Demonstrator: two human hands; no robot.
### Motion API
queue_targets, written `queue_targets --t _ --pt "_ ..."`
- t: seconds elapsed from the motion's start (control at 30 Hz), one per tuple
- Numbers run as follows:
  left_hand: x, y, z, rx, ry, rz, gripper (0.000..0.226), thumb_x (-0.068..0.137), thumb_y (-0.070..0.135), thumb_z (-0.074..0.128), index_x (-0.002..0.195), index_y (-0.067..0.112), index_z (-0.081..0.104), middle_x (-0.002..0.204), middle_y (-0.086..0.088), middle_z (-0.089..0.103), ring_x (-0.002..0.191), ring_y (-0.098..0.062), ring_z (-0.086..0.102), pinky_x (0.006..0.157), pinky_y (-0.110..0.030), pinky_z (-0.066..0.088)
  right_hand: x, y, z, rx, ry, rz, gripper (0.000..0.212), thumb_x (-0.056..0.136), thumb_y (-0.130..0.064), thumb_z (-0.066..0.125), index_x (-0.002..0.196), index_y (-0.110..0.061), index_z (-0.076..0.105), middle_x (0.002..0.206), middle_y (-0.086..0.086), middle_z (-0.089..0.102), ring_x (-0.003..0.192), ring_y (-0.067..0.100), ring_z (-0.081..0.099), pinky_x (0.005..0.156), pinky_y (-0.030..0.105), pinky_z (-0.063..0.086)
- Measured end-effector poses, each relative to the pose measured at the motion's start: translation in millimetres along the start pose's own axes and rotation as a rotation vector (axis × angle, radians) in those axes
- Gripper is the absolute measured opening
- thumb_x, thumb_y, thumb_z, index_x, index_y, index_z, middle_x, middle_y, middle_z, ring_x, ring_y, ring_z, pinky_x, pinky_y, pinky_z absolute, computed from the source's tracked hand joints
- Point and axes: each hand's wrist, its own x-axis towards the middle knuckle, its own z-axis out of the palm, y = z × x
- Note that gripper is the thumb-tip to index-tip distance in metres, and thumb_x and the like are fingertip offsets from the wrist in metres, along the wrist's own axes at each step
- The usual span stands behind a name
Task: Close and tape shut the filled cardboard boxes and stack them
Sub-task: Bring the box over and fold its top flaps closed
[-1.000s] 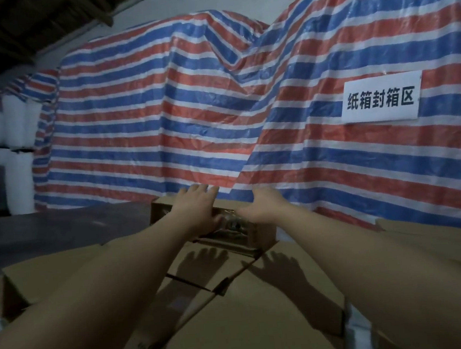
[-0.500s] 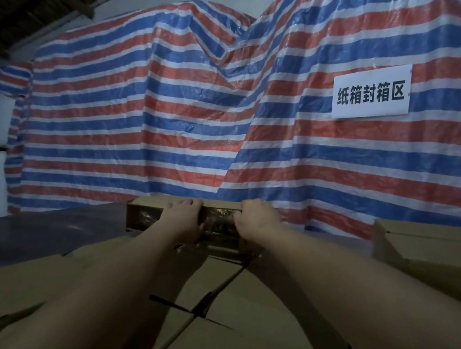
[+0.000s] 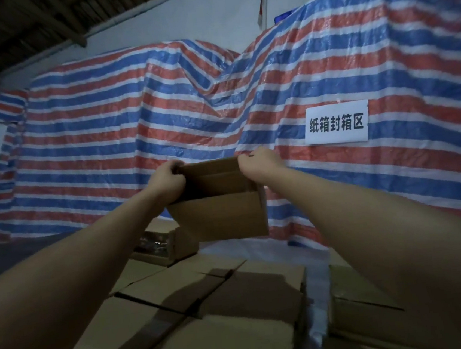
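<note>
A small brown cardboard box [image 3: 222, 215] hangs in the air in front of the striped tarpaulin, its top flaps standing up. My left hand [image 3: 168, 178] grips its upper left edge and my right hand [image 3: 259, 162] grips its upper right edge, fingers curled over the flaps. Below and behind it, a second small open box [image 3: 184, 244] with shiny contents sits on the pile. A large cardboard box [image 3: 210, 318] with its flaps folded shut fills the foreground under my forearms.
A red, white and blue striped tarpaulin [image 3: 134, 133] covers a tall heap behind the boxes and carries a white paper sign [image 3: 336, 123]. Another carton [image 3: 359, 303] lies at the lower right. A dark surface [image 3: 13, 256] stretches at the left.
Both hands have lifted the small box up off the pile, from resting at table height to chest height, uncovering a second open box beneath. The view tilted upward.
</note>
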Motion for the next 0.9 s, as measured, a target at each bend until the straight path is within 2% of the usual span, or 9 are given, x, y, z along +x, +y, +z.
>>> queue_targets --t 0.07,0.1,0.2,0.27,0.4,0.47,0.6,0.8,0.9 --pt "-22.5 34.3 -10.8 -0.254 -0.098 -0.047 0.030 0.099 0.022 0.052 0.128 0.017 0.056 0.122 -0.012 0.062 0.109 -0.026 0.061 0.100 -0.044 0.049 -13.6 -10.2 -33.5 0.153 0.021 0.113 0.044 0.095 -0.034 0.048 0.129 -0.007 0.056 0.113 0.012 0.067 0.094 0.027 0.066 0.062 0.032 0.047" --pt "-35.2 51.0 -15.3 -0.367 -0.153 -0.076 0.029 0.099 0.029 0.052 0.123 0.015 0.058 0.118 -0.012 0.064 0.105 -0.025 0.063 0.099 -0.042 0.050 -22.5 -14.4 -51.2 0.239 0.028 0.163 0.041 0.093 -0.031 0.049 0.127 -0.008 0.056 0.105 0.011 0.068 0.085 0.026 0.067 0.059 0.031 0.049" --pt "-74.4 92.9 -26.4 -0.631 -0.348 -0.101 0.037 0.097 0.036 0.053 0.117 0.005 0.058 0.102 -0.012 0.063 0.083 -0.022 0.062 0.078 -0.033 0.048 -58.5 -22.8 -106.1 0.396 -0.021 0.249 0.013 0.090 -0.020 0.046 0.095 -0.011 0.054 0.059 0.001 0.054 0.047 0.019 0.052 0.046 0.025 0.042" --pt "-101.0 118.6 -29.1 -0.707 -0.437 -0.091 0.035 0.096 0.036 0.053 0.116 0.008 0.059 0.098 -0.011 0.062 0.079 -0.020 0.061 0.073 -0.031 0.046 -87.3 -26.5 -142.4 0.402 -0.085 0.255 0.011 0.086 -0.013 0.042 0.076 -0.015 0.046 0.046 -0.001 0.044 0.039 0.018 0.045 0.049 0.026 0.041" --pt "-153.8 172.6 -20.1 -0.765 -0.425 -0.119 0.023 0.092 0.034 0.057 0.102 0.014 0.065 0.088 -0.006 0.067 0.080 -0.018 0.063 0.076 -0.033 0.051 -144.9 -27.6 -207.5 0.359 -0.137 0.284 0.013 0.083 -0.013 0.042 0.071 -0.016 0.048 0.049 0.000 0.049 0.045 0.019 0.051 0.055 0.032 0.046" --pt "-179.1 198.0 -12.4 -0.803 -0.411 -0.162 0.018 0.089 0.031 0.057 0.090 0.015 0.066 0.080 -0.004 0.066 0.072 -0.016 0.063 0.072 -0.032 0.051 -173.1 -25.4 -237.3 0.341 -0.125 0.311 0.014 0.082 -0.015 0.044 0.069 -0.016 0.051 0.050 0.000 0.052 0.041 0.018 0.056 0.056 0.032 0.050" --pt "-229.4 235.5 6.1 -0.848 -0.464 -0.205 0.013 0.085 0.026 0.051 0.084 0.018 0.061 0.073 -0.001 0.060 0.062 -0.013 0.058 0.063 -0.028 0.049 -231.3 -14.5 -286.7 0.285 -0.091 0.384 0.015 0.079 -0.015 0.046 0.065 -0.018 0.050 0.052 0.000 0.051 0.044 0.020 0.054 0.056 0.033 0.053" --pt "-317.6 264.0 39.3 -0.895 -0.545 -0.252 0.030 0.088 0.021 0.050 0.066 0.015 0.069 0.060 0.000 0.066 0.049 -0.012 0.064 0.048 -0.022 0.053 -320.6 28.9 -330.7 0.295 -0.064 0.511 0.036 0.087 -0.016 0.044 0.052 -0.019 0.046 0.047 -0.003 0.043 0.035 0.016 0.043 0.050 0.026 0.040" --pt "-350.8 267.3 58.0 -0.891 -0.595 -0.311 0.018 0.087 0.023 0.052 0.075 0.015 0.063 0.065 -0.002 0.062 0.051 -0.014 0.062 0.051 -0.023 0.053 -357.3 53.9 -340.8 0.301 -0.044 0.586 0.033 0.087 -0.019 0.046 0.054 -0.019 0.048 0.049 -0.002 0.046 0.038 0.016 0.044 0.050 0.026 0.042"
